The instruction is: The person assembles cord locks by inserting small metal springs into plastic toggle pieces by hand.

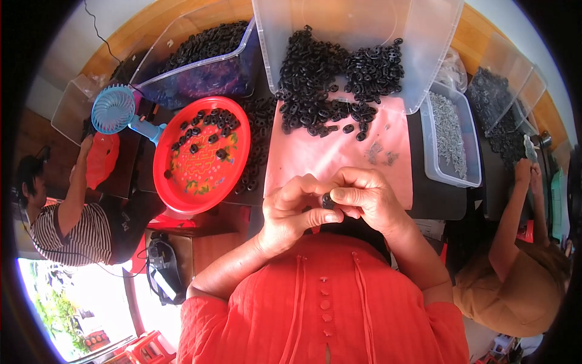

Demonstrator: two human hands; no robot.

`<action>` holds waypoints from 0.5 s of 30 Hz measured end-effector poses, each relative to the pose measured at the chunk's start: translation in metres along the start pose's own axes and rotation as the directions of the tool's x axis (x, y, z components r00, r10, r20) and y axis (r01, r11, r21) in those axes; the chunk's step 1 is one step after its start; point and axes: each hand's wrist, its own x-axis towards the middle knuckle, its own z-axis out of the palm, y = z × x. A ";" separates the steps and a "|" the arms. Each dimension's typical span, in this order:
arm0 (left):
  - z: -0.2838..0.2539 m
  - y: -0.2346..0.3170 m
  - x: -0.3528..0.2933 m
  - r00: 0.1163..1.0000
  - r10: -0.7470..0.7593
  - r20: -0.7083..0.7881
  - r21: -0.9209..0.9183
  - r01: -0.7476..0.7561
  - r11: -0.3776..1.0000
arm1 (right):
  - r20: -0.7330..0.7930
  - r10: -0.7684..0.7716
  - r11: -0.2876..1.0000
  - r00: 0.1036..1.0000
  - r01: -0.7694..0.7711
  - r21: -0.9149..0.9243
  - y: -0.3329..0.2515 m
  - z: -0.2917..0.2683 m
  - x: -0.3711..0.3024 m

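Close in front of my chest, my left hand (295, 211) and my right hand (367, 197) meet around one small black plastic piece (328, 201). Both thumbs and forefingers are closed on it, and the fingers hide most of its shape. Beneath and beyond them lies a pink sheet (345, 161). A heap of similar black oval pieces with holes (311, 79) spills onto that sheet from a clear plastic bin (364, 18) on its side. Grey specks (379, 153) are scattered on the sheet's right part.
Left of the sheet, a red round tray (159, 161) holds several black pieces, beside a blue handheld fan (115, 109). A clear tub (476, 176) of small silvery metal parts stands right. Another bin (206, 67) holds more black pieces. People work at both sides.
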 end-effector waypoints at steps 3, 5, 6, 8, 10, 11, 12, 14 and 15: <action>0.002 0.008 -0.003 0.988 -0.141 -0.067 -0.073 0.136 0.988 | 0.009 0.003 0.999 1.000 -0.002 -0.042 -0.001 0.000 0.001; 0.004 0.007 -0.003 0.986 -0.139 -0.093 -0.093 0.130 0.987 | 0.008 0.000 0.999 1.000 0.001 -0.046 -0.001 0.000 0.002; 0.005 0.006 -0.003 0.983 -0.137 -0.119 -0.113 0.124 0.986 | 0.007 -0.004 0.999 1.000 0.004 -0.050 0.000 0.000 0.002; 0.008 0.005 -0.003 0.984 -0.120 -0.135 -0.138 0.101 0.985 | -0.001 0.000 1.000 1.000 0.000 -0.025 0.000 0.003 0.003; 0.010 0.006 -0.001 0.984 -0.104 -0.147 -0.164 0.079 0.983 | -0.011 0.002 1.000 1.000 -0.002 -0.001 -0.001 0.006 0.002; 0.011 0.008 0.000 0.981 -0.119 -0.151 -0.144 0.097 0.985 | -0.025 -0.008 1.000 1.000 0.009 0.020 -0.001 0.008 0.002; 0.010 0.009 0.000 0.978 -0.136 -0.160 -0.126 0.116 0.985 | -0.037 -0.013 0.999 0.999 0.014 0.043 -0.001 0.008 0.003; 0.011 0.008 0.000 0.975 -0.141 -0.173 -0.128 0.119 0.985 | -0.021 -0.019 0.998 1.000 0.020 0.061 0.003 0.005 0.005; 0.012 0.008 -0.001 0.973 -0.141 -0.182 -0.129 0.118 0.985 | -0.005 -0.033 0.996 0.999 0.033 0.077 0.004 0.004 0.004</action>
